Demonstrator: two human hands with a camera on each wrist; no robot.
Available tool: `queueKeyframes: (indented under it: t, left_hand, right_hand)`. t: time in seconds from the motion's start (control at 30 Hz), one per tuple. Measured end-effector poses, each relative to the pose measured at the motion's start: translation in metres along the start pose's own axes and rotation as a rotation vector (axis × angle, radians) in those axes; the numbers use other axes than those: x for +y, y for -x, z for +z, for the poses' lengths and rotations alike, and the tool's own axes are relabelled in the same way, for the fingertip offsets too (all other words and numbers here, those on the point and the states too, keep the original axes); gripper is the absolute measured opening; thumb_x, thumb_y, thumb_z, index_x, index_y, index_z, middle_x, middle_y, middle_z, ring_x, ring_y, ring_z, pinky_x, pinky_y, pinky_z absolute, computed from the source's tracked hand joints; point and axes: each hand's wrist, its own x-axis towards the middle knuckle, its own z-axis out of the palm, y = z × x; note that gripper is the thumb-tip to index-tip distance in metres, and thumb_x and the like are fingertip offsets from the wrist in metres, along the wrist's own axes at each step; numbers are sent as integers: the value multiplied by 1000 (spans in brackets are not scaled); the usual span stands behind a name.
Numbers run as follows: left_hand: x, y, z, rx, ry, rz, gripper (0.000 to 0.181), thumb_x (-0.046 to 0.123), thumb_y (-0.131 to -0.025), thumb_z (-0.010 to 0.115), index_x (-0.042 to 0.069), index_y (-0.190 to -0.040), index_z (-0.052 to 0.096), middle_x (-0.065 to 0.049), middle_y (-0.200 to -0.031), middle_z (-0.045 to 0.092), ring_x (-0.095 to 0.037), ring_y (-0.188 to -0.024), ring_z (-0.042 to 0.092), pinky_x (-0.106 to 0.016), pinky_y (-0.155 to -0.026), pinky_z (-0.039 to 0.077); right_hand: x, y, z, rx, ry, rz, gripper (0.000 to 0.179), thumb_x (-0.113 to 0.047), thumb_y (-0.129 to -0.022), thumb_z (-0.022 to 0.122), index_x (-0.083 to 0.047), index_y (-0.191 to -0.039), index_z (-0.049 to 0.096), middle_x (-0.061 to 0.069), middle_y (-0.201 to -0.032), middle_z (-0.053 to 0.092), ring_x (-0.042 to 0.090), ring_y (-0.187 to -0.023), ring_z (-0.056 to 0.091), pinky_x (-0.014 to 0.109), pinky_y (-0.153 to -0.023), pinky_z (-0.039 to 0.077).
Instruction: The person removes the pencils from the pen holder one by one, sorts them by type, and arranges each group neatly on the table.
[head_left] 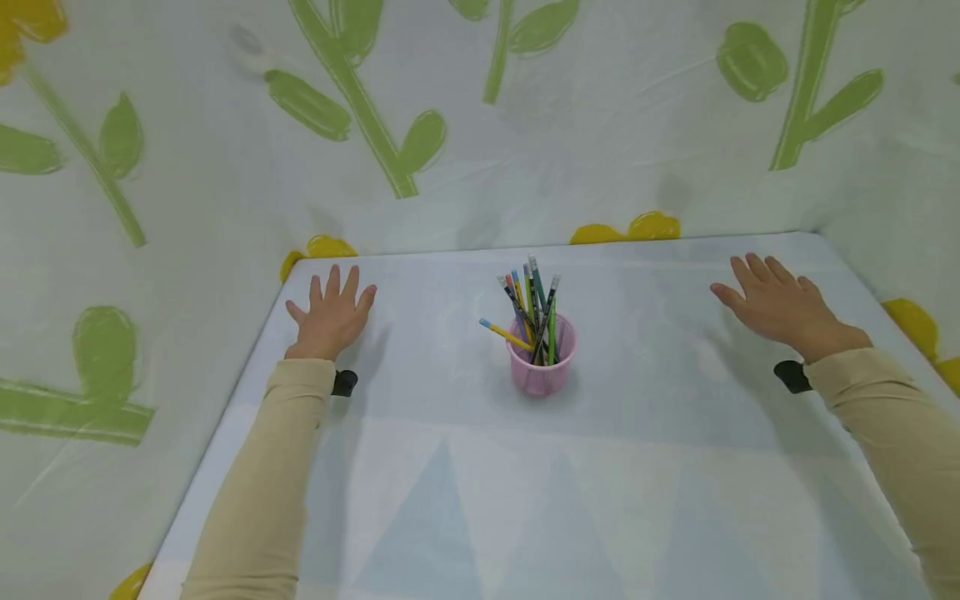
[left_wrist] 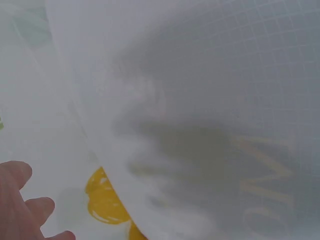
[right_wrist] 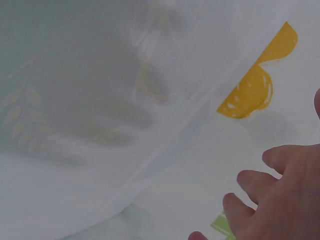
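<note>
Between the two hands a pink mesh cup (head_left: 542, 379) stands upright on the white table (head_left: 435, 333). Several pencils (head_left: 536, 308) lean in it, and a yellow one (head_left: 504, 333) tilts out over the rim to the left. My left hand (head_left: 330, 317) is at the table's far left with its fingers spread and straight, holding nothing. At the far right my right hand (head_left: 787, 304) is spread too, its palm facing down and nothing in it. Fingers (left_wrist: 37, 210) of the left hand show in the left wrist view. The right wrist view shows the right hand (right_wrist: 285, 200) near the table's edge.
A pale cloth (head_left: 585, 150) with green stems and yellow flowers surrounds the table at the back and sides. Light blue triangles (head_left: 427, 533) are printed on the table's near part. Each wrist wears a small black device (head_left: 344, 383).
</note>
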Motion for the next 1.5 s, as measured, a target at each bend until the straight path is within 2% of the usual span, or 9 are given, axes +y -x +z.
queueKeyframes:
  t: [0.17, 0.37, 0.57, 0.67, 0.83, 1.0, 1.13, 1.27, 1.5]
  left_hand:
    - [-1, 1, 0, 7, -11, 6, 75, 64, -86, 9, 17, -144, 3, -16, -147, -4, -43, -129, -11, -73, -84, -12]
    - [0, 3, -3, 92, -31, 44, 74, 64, -86, 10, 18, -145, 6, -16, -148, 0, -40, -131, -7, -69, -89, -10]
    - [19, 5, -2, 136, 5, 164, 71, 60, -89, 25, 17, -144, 15, -14, -147, 10, -36, -132, 9, -63, -97, 12]
    - [36, 11, 1, 69, 96, 243, 68, 55, -88, 37, 15, -141, 25, -11, -146, 18, -34, -130, 18, -57, -98, 22]
    - [68, 30, 16, -158, 281, 342, 73, 60, -80, 49, 21, -139, 31, -2, -144, 25, -22, -131, 20, -45, -103, 21]
    - [95, 47, 38, -323, 590, 375, 74, 50, -77, 62, 36, -138, 24, 12, -142, 22, -15, -128, 25, -42, -101, 28]
    - [114, 56, 50, -381, 824, 415, 73, 38, -79, 65, 42, -136, 21, 14, -141, 25, -13, -127, 29, -40, -99, 31]
    - [133, 63, 53, -411, 979, 491, 74, 25, -82, 63, 31, -141, 19, -1, -140, 30, -18, -127, 30, -41, -100, 29]
    - [155, 71, 60, -411, 1122, 433, 75, 21, -83, 61, 34, -141, 16, 3, -146, 19, -23, -129, 25, -45, -102, 25]
  right_hand:
    - [-4, -2, -4, 4, 15, 0, 81, -59, -89, 14, 1, -140, -5, 27, -142, -10, 45, -127, -12, 67, -93, -4]
    - [-13, -3, -8, 49, 48, -19, 81, -58, -90, 18, 4, -140, 3, 30, -142, 0, 47, -127, -3, 68, -92, 1]
    - [-30, -6, -11, 182, 25, -78, 69, -48, -92, 33, 4, -136, 24, 32, -134, 25, 48, -120, 22, 64, -91, 18]
    - [-48, -5, -10, 220, -89, -118, 62, -43, -93, 38, 1, -135, 30, 29, -131, 33, 45, -117, 29, 61, -91, 24]
    - [-85, -7, -1, 283, -285, -199, 57, -42, -92, 40, -3, -134, 36, 19, -123, 46, 36, -111, 40, 54, -88, 31]
    - [-119, -8, 16, 373, -443, -274, 51, -41, -91, 44, -9, -130, 43, 10, -113, 54, 27, -106, 47, 49, -89, 35]
    - [-143, -3, 32, 444, -594, -287, 45, -41, -90, 47, -14, -126, 48, 3, -106, 57, 20, -100, 51, 45, -87, 39]
    - [-170, 1, 47, 513, -702, -291, 41, -42, -89, 47, -17, -122, 52, 0, -100, 58, 15, -93, 52, 39, -82, 42]
    - [-205, 5, 66, 592, -757, -359, 37, -31, -88, 54, -12, -120, 53, 1, -99, 60, 14, -88, 55, 32, -73, 44]
